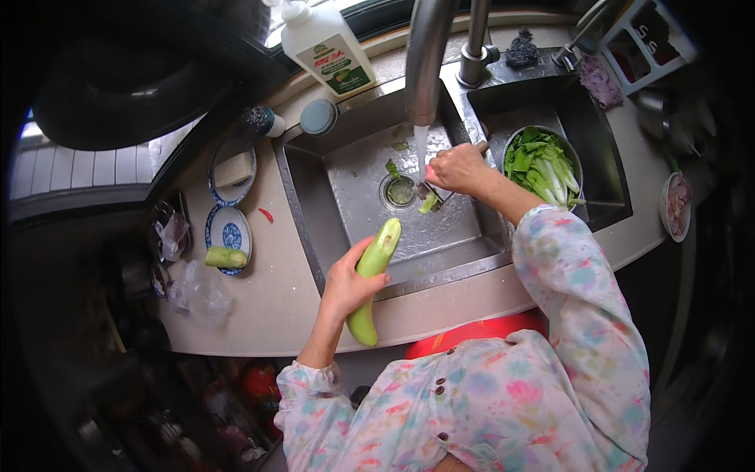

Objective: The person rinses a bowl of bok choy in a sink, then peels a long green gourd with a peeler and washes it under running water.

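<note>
My left hand [352, 282] grips a long light-green vegetable [377, 256], perhaps a gourd or green eggplant, over the front rim of the steel sink [348, 177]. A pale cut patch shows near its upper end. My right hand [457, 170] is closed around a tool, likely a knife or peeler, whose handle end [482, 146] sticks out at the upper right; its head is partly hidden. Water [420, 150] runs from the faucet [422, 71] beside my right fingers. A green peel piece [429, 202] lies at the tool's head, just right of the drain [401, 192].
The right basin holds a bowl of leafy greens [542, 165]. On the left counter are a plate with a gourd-like piece [226, 257], a dish with a pale block [232, 170], a red chili [266, 215] and plastic bags [200, 293]. A white jug [327, 50] stands behind the sink; a bowl of meat [676, 206] is far right.
</note>
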`<state>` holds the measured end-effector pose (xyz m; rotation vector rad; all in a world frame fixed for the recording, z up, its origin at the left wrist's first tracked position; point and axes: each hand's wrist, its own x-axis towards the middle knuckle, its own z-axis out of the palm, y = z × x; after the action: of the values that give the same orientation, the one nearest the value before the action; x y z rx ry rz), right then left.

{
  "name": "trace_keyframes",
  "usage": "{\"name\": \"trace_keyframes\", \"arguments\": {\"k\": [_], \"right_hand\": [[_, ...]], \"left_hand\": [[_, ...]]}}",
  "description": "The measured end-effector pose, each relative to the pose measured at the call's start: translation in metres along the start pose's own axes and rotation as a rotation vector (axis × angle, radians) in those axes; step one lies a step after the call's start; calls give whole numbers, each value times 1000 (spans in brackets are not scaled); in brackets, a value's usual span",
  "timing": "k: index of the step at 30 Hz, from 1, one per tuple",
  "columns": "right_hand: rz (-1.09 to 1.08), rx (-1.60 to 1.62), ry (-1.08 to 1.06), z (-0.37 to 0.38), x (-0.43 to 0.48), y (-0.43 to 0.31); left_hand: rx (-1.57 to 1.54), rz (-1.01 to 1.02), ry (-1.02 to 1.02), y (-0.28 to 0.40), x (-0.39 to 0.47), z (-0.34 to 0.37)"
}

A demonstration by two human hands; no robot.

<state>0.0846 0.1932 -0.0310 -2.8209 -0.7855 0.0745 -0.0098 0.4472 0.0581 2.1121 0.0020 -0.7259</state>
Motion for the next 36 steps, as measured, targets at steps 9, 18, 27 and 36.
{"name": "trace_keyframes", "arguments": {"k": [9, 18, 27, 36], "right_hand": [[-26, 367, 504, 4, -1, -90], [110, 258, 411, 21, -6, -26], [13, 355, 417, 9, -4, -94], [182, 428, 264, 11, -13, -41]], "left_hand": [[241, 4, 29, 3, 19, 11], [140, -18, 39, -3, 10, 1], [320, 59, 109, 0, 19, 15], [45, -18, 101, -7, 1, 2]]}}
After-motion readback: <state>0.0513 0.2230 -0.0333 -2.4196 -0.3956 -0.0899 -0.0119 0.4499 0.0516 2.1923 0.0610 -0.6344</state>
